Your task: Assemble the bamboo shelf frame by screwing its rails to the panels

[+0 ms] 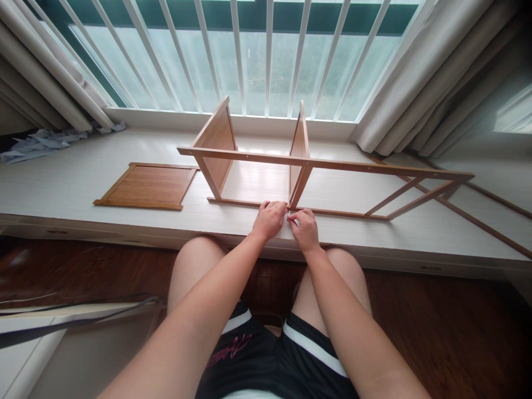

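Note:
A wooden shelf frame (341,165) lies on its side on the white ledge, with two upright panels (216,136) standing between its long rails. My left hand (270,218) is closed on the near rail (236,203), right beside the joint with the second panel (300,138). At that same joint my right hand (305,227) pinches a small thin metal piece (289,213) between thumb and fingers. The piece is too small to name exactly, and its far end meets the rail. My fingertips partly hide the joint.
A loose wooden panel (145,187) lies flat at the left, close to the frame's end. Another wooden frame (477,221) rests at the right. Beyond the ledge (83,147) is a barred window, with curtains (419,83) on both sides. Crumpled pale material (41,145) lies far left.

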### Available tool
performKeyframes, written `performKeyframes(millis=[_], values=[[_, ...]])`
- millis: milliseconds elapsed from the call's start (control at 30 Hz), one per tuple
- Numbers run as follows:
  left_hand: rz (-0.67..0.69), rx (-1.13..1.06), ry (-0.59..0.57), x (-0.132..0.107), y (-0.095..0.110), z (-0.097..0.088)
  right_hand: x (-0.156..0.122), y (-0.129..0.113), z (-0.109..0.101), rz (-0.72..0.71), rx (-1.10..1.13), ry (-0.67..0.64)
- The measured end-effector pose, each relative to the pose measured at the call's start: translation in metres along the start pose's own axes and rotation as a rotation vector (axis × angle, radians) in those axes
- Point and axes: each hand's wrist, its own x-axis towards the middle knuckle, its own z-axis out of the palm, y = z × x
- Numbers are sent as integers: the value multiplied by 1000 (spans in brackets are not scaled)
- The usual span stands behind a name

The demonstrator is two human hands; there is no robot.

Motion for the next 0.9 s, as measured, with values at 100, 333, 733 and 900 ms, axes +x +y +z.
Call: performKeyframes(millis=[100,333,733,900], values=[[2,-5,6,0,-1,1,0,0,2,55,-67,1],[15,-8,27,0,-2,3,1,-7,2,190,-213,37],[10,-2,26,0,0,1,1,-1,1,314,-269,-143],[6,6,18,1,0,1,2,0,0,317,-229,-152]])
